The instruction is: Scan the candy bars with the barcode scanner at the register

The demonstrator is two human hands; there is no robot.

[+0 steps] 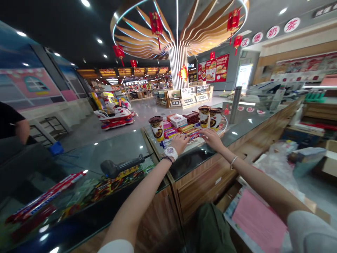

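My left hand (180, 143), with a white watch on the wrist, and my right hand (212, 139), with a bangle, reach over the glass counter. Between them lies a red-and-purple wrapped snack bar (195, 135); the fingers of each hand are closed at one of its ends. Behind it are rows of packaged snacks (171, 132) and a white box (178, 120). One brown-and-white printed cup (156, 128) stands on the left of the snacks. On the right are two similar cups, a near one (216, 118) and another (204, 116).
A black handheld scanner (113, 168) lies on the counter glass at left, near long red-and-blue packs (47, 196). A metal post (236, 104) rises at right. Below my right arm sits an open box with pink sheets (259, 219). A person's arm (22, 130) shows at far left.
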